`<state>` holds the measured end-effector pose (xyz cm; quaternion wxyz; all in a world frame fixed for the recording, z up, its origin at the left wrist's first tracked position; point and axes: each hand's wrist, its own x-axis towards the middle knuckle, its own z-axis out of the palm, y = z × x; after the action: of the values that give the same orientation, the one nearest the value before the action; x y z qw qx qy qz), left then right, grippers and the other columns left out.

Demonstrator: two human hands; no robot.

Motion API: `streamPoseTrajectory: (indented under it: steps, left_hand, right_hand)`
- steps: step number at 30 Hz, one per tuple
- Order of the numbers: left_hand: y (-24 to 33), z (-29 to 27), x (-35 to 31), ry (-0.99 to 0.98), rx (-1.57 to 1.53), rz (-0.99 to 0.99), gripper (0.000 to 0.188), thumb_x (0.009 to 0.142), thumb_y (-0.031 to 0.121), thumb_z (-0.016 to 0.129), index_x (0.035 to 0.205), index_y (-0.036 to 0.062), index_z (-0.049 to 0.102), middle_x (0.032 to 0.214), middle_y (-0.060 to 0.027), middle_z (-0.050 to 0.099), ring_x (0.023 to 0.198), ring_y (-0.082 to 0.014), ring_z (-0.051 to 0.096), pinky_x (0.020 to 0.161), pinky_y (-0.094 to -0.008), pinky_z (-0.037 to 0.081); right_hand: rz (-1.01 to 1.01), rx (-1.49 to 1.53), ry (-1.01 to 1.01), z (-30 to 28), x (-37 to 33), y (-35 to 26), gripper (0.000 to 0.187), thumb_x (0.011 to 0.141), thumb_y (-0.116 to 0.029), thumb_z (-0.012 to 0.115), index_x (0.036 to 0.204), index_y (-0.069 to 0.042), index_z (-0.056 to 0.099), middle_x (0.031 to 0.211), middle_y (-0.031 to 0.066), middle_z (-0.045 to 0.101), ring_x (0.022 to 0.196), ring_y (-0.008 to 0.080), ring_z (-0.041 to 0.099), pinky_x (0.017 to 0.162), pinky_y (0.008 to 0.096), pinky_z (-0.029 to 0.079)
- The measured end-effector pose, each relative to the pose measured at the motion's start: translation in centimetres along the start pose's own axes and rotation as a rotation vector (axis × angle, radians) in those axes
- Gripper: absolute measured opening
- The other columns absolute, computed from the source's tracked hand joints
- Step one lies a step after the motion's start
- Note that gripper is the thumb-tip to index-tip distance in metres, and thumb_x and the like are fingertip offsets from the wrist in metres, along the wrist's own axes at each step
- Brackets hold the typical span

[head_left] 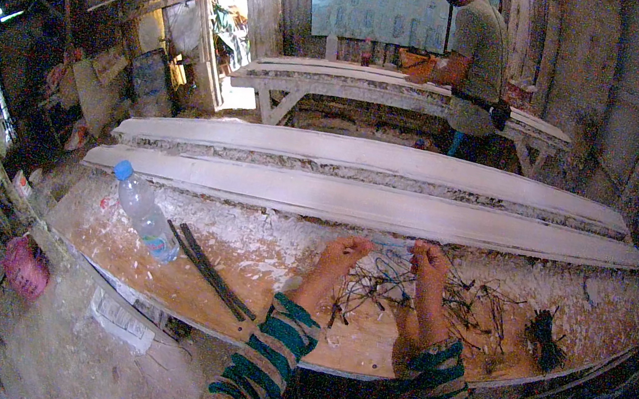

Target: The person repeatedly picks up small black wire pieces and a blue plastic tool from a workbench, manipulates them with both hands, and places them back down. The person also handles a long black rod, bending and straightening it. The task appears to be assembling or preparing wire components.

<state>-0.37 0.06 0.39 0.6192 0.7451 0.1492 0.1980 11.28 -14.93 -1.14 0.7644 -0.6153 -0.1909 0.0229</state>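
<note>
Both hands are raised over the near half of a plaster-spattered wooden table (288,327). My left hand (342,256) is closed in a pinch, and my right hand (430,270) pinches a short way to its right. A thin, pale bluish strand (391,252) seems to run between their fingertips; its material is too small to tell. Under and beside the hands lies a loose tangle of dark thin strands (373,286), with more dark strands (488,308) right of my right hand. A denser dark bundle (545,338) rests near the table's right end.
Two long white strips (362,203) lie across the table behind my hands. At left are a clear water bottle with a blue cap (146,212) and two dark thin rods (213,270). A pink bag (26,267) hangs beyond. Another person (480,57) works at a rear bench (315,79).
</note>
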Motion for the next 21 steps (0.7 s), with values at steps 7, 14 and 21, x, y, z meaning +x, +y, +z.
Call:
streamPoseTrajectory:
  steps: [7, 14, 21]
  left_hand:
    - [-2.2, 0.9, 0.7, -0.010, -0.025, 0.107, 0.032, 0.074, 0.036, 0.064, 0.079, 0.0044, 0.061, 0.065, -0.0002, 0.054, 0.060, -0.0098, 0.048, 0.053, -0.0250, 0.039]
    - [-1.6, 1.2, -0.6, -0.068, -0.049, 0.144, 0.026, 0.076, 0.028, 0.061, 0.071, 0.0025, 0.058, 0.065, -0.0015, 0.053, 0.062, -0.0115, 0.049, 0.055, -0.0258, 0.040]
    - [-1.7, 3.0, -0.5, -0.181, 0.039, 0.364, 0.022, 0.078, 0.021, 0.057, 0.069, 0.0007, 0.055, 0.064, -0.0063, 0.048, 0.062, -0.0158, 0.048, 0.057, -0.0291, 0.039]
  right_hand:
    - [0.021, -0.060, -0.008, 0.0, -0.2, -0.2, 0.025, 0.081, -0.030, 0.058, 0.071, -0.007, 0.059, 0.057, -0.0014, 0.050, 0.050, 0.0056, 0.042, 0.044, 0.0201, 0.032]
    - [-0.015, -0.153, 0.025, -0.1, -0.3, -1.1, 0.029, 0.082, -0.031, 0.056, 0.068, -0.005, 0.058, 0.055, -0.0030, 0.046, 0.048, 0.0056, 0.039, 0.043, 0.0205, 0.030]
    - [-0.011, -0.105, 0.069, -0.4, 0.1, -0.9, 0.026, 0.082, -0.028, 0.056, 0.069, -0.006, 0.060, 0.052, -0.0036, 0.045, 0.045, 0.0054, 0.036, 0.042, 0.0213, 0.027]
